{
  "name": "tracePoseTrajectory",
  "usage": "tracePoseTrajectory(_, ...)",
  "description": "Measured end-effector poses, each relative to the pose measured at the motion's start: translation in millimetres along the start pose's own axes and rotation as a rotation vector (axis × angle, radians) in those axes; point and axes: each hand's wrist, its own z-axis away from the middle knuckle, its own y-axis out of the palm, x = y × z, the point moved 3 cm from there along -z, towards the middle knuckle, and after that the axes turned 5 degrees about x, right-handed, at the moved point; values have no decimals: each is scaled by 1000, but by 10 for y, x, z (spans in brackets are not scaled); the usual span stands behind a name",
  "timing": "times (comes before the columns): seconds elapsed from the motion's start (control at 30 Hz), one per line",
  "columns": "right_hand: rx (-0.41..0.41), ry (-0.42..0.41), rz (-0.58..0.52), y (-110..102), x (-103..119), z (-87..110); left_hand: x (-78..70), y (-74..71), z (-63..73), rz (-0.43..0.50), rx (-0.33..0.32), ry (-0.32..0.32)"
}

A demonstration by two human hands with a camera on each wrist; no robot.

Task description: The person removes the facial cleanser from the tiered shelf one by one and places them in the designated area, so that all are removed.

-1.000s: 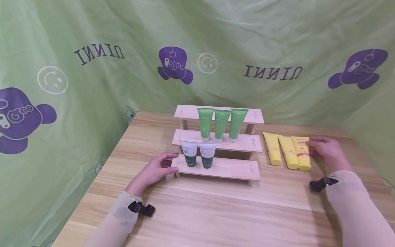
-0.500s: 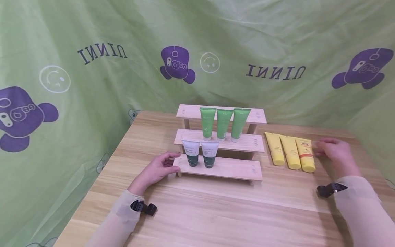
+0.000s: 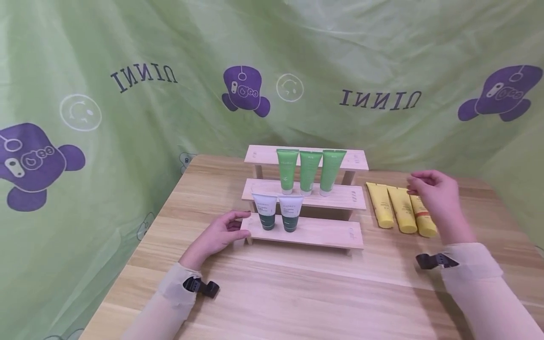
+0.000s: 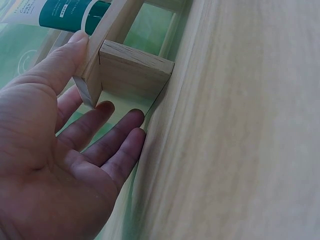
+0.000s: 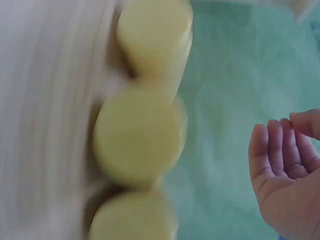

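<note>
My left hand [image 3: 217,236] is at the left end of the lowest board of a three-tier wooden display stand [image 3: 323,231]. In the left wrist view its thumb and index finger lie on either side of the board's end [image 4: 90,85]; the other fingers are loose. Two white-and-green tubes [image 3: 267,211] [image 3: 291,213] stand on that board, and three green tubes [image 3: 309,172] on the middle one. My right hand [image 3: 439,196] hovers over three yellow tubes [image 3: 401,210] lying side by side, its thumb near the fingertips and nothing held. It partly hides the rightmost tube.
The wooden table [image 3: 306,293] extends in front of the stand. Behind it hangs a green printed cloth [image 3: 178,38]. The top board [image 3: 263,153] of the stand bears no tubes. Each wrist wears a black camera [image 3: 201,286].
My right hand has drawn back to the right from the rightmost yellow tube, then risen and moved left above the yellow tubes. My left hand stays at the stand.
</note>
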Motion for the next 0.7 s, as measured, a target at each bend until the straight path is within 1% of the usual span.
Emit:
tracePoseTrajectory(0.1,7,-46,76,202,157,56,10,9,-8,-3,0,-1)
tracePoseTrajectory(0.2,10,-106,80,413,292,126,9,5,-8,-6,2,4)
tracePoseTrajectory(0.33,18,-197,26,688,421,225,-11,-9,-5,-9,3,-1)
tracePoseTrajectory(0.57,70,-354,-3,1059,610,361,-8,0,-10,11,7,-14)
tracePoseTrajectory(0.7,99,-394,-102,1216,670,388,-25,13,-2,21,9,-10)
